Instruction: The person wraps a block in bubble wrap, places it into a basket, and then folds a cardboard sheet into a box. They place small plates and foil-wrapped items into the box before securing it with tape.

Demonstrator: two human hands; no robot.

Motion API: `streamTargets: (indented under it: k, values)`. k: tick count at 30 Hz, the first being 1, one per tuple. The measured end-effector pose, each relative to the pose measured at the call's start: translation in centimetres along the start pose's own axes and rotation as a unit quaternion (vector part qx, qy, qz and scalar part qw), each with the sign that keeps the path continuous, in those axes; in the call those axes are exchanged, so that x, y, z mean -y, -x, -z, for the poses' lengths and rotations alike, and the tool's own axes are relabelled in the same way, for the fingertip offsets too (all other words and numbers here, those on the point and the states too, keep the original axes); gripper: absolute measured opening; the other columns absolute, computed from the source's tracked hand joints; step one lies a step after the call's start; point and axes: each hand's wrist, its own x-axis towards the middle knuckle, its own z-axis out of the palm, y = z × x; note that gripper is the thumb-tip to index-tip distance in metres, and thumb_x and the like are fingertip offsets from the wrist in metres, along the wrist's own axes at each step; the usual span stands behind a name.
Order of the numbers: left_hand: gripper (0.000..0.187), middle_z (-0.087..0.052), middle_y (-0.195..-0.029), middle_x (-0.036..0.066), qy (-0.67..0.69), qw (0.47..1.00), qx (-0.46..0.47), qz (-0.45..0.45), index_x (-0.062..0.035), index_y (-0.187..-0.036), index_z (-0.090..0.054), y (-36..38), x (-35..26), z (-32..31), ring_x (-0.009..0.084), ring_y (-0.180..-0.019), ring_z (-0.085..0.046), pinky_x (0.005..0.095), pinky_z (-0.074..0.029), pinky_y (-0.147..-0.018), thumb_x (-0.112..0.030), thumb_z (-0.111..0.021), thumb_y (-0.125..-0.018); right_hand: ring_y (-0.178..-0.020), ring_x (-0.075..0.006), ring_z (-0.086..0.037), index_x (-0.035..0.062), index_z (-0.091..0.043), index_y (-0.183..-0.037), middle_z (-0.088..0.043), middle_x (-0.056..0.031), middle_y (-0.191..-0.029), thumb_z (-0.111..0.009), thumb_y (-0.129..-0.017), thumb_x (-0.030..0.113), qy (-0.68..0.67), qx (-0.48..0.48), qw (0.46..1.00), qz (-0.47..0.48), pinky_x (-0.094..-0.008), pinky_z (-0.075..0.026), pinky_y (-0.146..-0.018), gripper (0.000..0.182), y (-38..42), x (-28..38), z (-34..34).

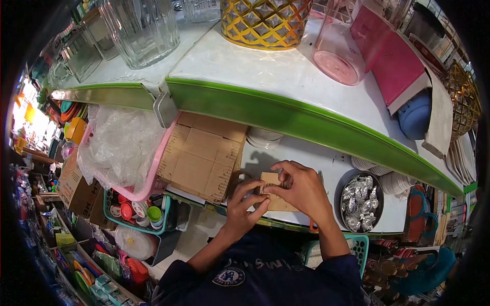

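Both hands meet over a small piece of brown cardboard (280,204) on the lower white shelf. My left hand (246,206) has its thumb and index finger curved in a pinch at the cardboard's left side. From the right, my right hand (300,187) bends its fingers and thumb near the upper part of the piece. What lies between the fingertips is too small to make out. A larger flattened cardboard box (201,155) lies to the left, and a dark round pan (362,201) of foil-wrapped pieces is to the right.
Above the hands runs the green edge (286,118) of the upper shelf, bearing glassware and a pink box (390,66). A pink basket (153,176) with clear plastic is at the left. White plates (264,137) are stacked behind the hands. Teal baskets stand below.
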Motion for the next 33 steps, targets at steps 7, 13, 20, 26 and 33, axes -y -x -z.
streamTargets:
  k: [7,13,20,26,33]
  values:
    - [0.014,-0.063,-0.114,0.013,0.008,0.999,0.01,0.036,-0.0023,-0.089,-0.072,-0.2,-0.4,0.1,0.0288,-0.108,-0.063,0.0373,-0.05,-0.09,-0.001,-0.073,-0.075,-0.066,-0.0252,-0.067,0.0055,-0.065,-0.105,-0.065,-0.0067,-0.077,-0.078,-0.079,0.026,0.01,0.018,0.999,-0.025,-0.0339,-0.053,-0.06,0.036,-0.2,0.2,0.0]
    - [0.015,-0.063,-0.114,0.013,0.004,1.0,0.012,0.027,-0.0026,-0.091,-0.072,-0.1,-0.1,0.0,0.0283,-0.105,-0.063,0.0375,-0.05,-0.09,-0.001,-0.072,-0.076,-0.067,-0.0252,-0.067,0.0091,-0.065,-0.108,-0.066,-0.0063,-0.078,-0.076,-0.081,0.026,-0.001,0.018,0.998,-0.066,-0.0356,-0.053,-0.061,0.033,-0.3,0.2,0.0]
    - [0.012,-0.062,-0.115,0.013,0.013,1.0,0.009,0.014,-0.0013,-0.088,-0.071,0.0,0.0,-0.1,0.0299,-0.104,-0.061,0.0374,-0.049,-0.087,-0.001,-0.075,-0.076,-0.062,-0.0209,-0.065,0.0117,-0.068,-0.11,-0.065,-0.004,-0.077,-0.078,-0.078,0.03,0.038,0.018,0.998,-0.035,-0.0331,-0.051,-0.06,0.038,-0.2,0.2,-0.3]
    - [0.009,-0.062,-0.115,0.013,0.035,0.999,0.007,0.015,-0.0011,-0.085,-0.07,0.0,0.2,-0.1,0.0302,-0.102,-0.062,0.0373,-0.049,-0.087,-0.002,-0.075,-0.077,-0.067,-0.0235,-0.065,0.0141,-0.068,-0.113,-0.064,-0.0037,-0.08,-0.076,-0.079,0.033,0.03,0.057,0.997,-0.03,-0.0358,-0.051,-0.062,0.04,-0.3,1.1,0.8]
    - [0.031,-0.056,-0.124,0.014,0.054,0.997,0.041,0.034,-0.0048,-0.102,-0.068,0.3,1.0,0.2,0.0318,-0.112,-0.056,0.0398,-0.047,-0.091,-0.011,-0.08,-0.074,-0.073,-0.0268,-0.066,0.0151,-0.067,-0.114,-0.065,-0.0054,-0.083,-0.068,-0.086,0.03,0.03,0.048,0.998,-0.033,-0.0376,-0.052,-0.064,0.032,-0.2,0.3,0.3]
